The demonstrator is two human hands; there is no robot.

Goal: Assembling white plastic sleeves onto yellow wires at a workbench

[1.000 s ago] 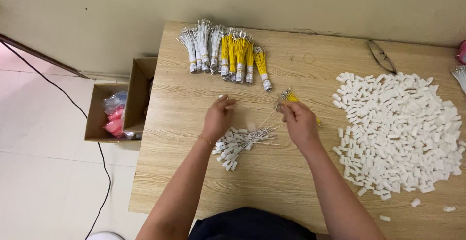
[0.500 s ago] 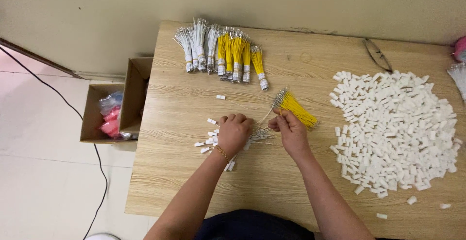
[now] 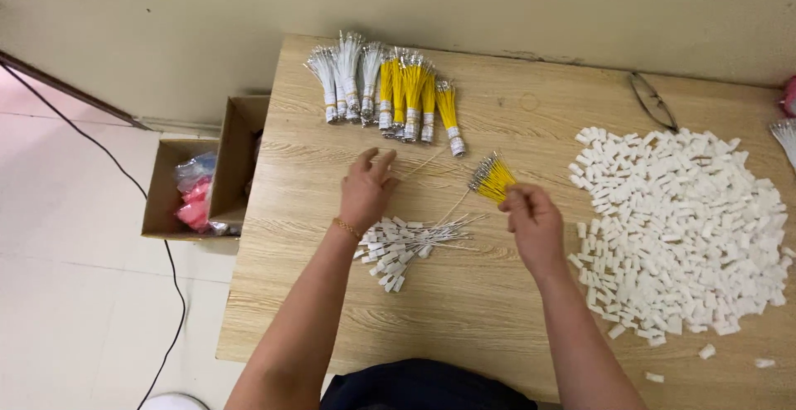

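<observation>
Bundles (image 3: 385,87) stacked at 12 o'clock. Left hand (image 3: 366,190) flat, fingers spread, above capped wires (image 3: 406,244). Right hand (image 3: 533,223) pinching yellow wires (image 3: 492,178). Caps (image 3: 680,228) heaped at 3 o'clock, mostly unused.

A pink thing (image 3: 789,97) is cut off at the right edge.

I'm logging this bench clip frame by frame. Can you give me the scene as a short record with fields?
surface: wooden table
left hand: flat, fingers spread, above white-tagged wires
right hand: pinching loose yellow wire bundle
far edge: taped bundles, white and yellow
right side: heap of small white pieces
floor, left: open cardboard box
</observation>
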